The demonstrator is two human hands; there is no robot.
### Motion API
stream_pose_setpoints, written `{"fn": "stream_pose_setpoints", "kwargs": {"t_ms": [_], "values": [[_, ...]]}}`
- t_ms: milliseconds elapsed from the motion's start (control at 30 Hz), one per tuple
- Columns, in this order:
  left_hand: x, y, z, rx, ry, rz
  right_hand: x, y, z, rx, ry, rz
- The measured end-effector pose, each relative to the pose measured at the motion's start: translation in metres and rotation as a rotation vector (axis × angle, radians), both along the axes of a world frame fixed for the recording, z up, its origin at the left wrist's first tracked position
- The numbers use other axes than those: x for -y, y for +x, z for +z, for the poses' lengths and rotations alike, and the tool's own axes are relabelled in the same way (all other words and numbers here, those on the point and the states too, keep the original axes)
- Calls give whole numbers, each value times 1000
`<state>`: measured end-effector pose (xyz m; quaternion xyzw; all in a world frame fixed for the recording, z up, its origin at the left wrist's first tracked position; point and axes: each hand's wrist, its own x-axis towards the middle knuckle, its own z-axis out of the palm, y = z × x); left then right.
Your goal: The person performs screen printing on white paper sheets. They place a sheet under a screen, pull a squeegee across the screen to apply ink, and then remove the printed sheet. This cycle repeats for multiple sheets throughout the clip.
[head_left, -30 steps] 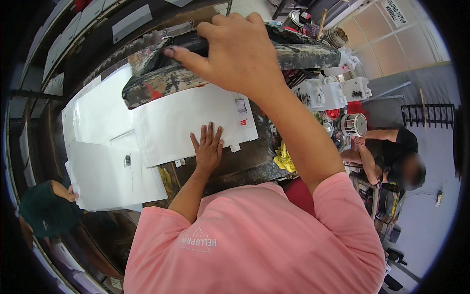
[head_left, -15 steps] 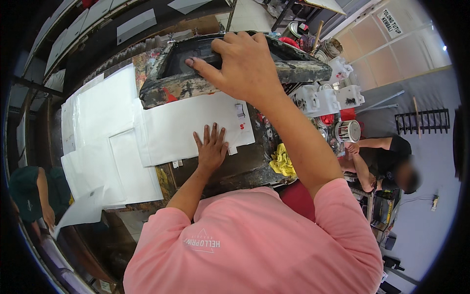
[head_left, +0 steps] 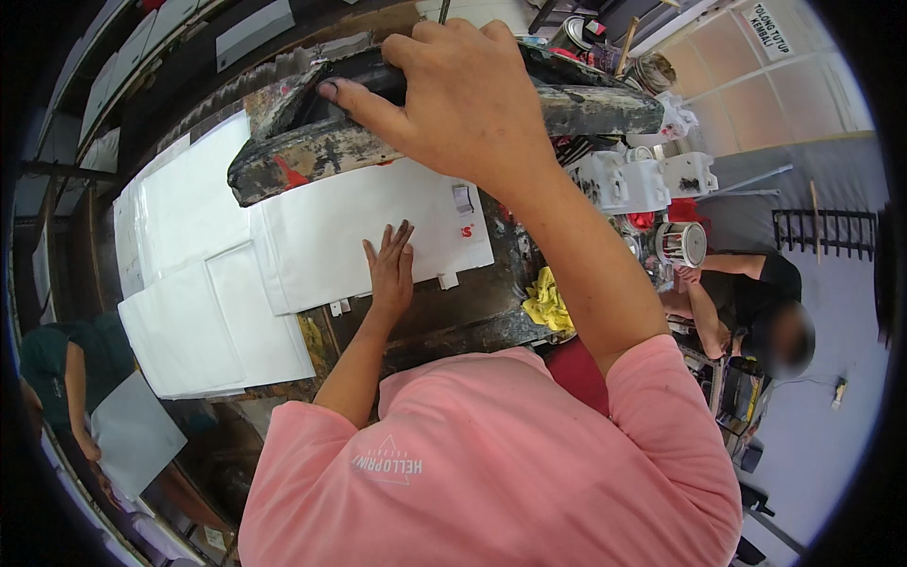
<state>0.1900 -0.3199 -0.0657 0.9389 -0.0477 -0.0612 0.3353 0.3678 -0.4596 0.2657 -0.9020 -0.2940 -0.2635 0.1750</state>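
White sheet (head_left: 326,231): visible long axis left–right, far side hidden by frame (head_left: 316,165) clasped in my right hand (head_left: 463,104); my left hand (head_left: 389,269) nearer, fingers extended, gripping nothing.

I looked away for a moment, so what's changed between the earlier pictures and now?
A co-worker's hand has carried a pale sheet leftward, away from the stacked sheets. The left hand is less widely spread over the white paper. The right hand still holds the dark frame.
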Motion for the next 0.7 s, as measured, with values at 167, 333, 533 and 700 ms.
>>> {"fn": "stream_pose_setpoints", "kwargs": {"t_ms": [167, 333, 533, 700], "values": [[12, -16, 6, 179, 366, -108, 1, -4, 0, -9, 18, 0], [15, -19, 0, 125, 356, -98, 3, -8, -4, -29, -20, 4], [16, -26, -4, 155, 323, -100, -1, -10, -4, 5, -3, -10], [14, -29, 2, 175, 300, -86, -2, -10, -4, 26, -21, -17]]}}
